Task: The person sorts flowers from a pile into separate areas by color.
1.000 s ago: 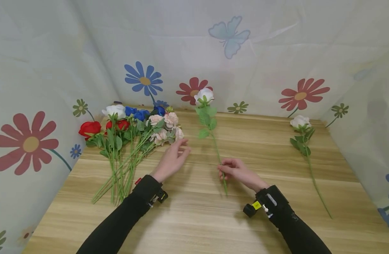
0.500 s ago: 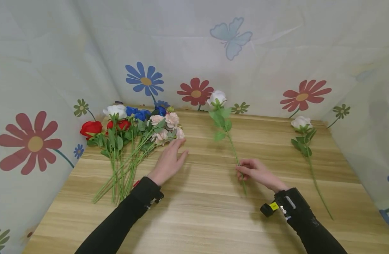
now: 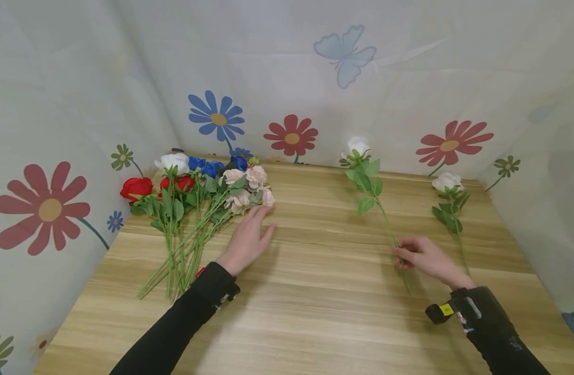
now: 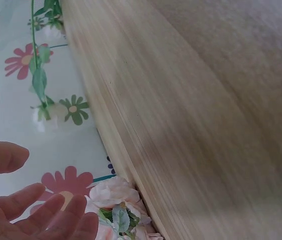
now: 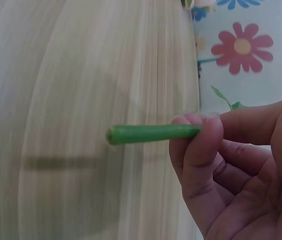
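My right hand (image 3: pixel 429 259) pinches the green stem of a white rose (image 3: pixel 358 147) near its lower end, the bloom tilted up and away toward the back wall. In the right wrist view the cut end of the stem (image 5: pixel 148 133) sticks out past the thumb and fingers (image 5: pixel 201 165). A second white rose (image 3: pixel 448 183) lies on the table just beyond the right hand, part of its stem hidden by that hand. My left hand (image 3: pixel 246 240), fingers extended and holding nothing, is beside the pink flowers (image 3: pixel 240 200); whether it touches them I cannot tell.
At the left of the wooden table (image 3: pixel 305 312) lies a bunch with red roses (image 3: pixel 137 188), a white rose (image 3: pixel 173 162) and blue flowers (image 3: pixel 212 168), stems crossing toward the front. A flower-printed cloth (image 3: pixel 249 62) hangs round the back and sides.
My right hand has carried the white rose steadily to the right, toward the one lying there. The left hand has shifted slightly left, its fingers nearer the pink flowers.
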Demonstrator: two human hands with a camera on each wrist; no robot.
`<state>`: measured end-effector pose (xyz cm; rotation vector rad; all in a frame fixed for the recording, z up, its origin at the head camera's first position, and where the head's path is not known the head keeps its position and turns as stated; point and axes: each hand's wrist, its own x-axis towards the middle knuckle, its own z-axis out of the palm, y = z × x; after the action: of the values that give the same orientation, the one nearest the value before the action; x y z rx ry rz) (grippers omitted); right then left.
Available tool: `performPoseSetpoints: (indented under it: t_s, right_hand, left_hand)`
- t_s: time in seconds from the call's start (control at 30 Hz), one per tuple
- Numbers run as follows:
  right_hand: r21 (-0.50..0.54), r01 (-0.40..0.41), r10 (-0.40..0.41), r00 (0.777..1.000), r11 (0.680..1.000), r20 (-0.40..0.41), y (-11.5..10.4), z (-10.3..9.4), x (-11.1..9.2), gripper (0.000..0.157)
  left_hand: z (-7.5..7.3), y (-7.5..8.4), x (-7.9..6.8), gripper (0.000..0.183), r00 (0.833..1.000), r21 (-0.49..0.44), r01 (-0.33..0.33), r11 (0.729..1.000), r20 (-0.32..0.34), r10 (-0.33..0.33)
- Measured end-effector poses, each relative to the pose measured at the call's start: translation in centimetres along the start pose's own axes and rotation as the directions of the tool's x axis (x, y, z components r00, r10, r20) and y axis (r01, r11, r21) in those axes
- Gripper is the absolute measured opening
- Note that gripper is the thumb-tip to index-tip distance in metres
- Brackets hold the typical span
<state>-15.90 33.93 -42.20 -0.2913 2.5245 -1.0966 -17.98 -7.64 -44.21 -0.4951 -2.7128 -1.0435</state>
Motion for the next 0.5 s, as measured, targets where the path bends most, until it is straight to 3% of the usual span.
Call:
performPoseSetpoints:
  t_s: [0.5]
  right_hand:
    - [-0.273, -0.087, 0.044, 0.986, 0.958, -0.16, 4.6, -5.6, -4.8, 0.025]
  left_hand:
    - [0.2, -0.1, -0.1, 0.044, 0.999, 0.017, 0.018, 1.0, 0.034, -0.019]
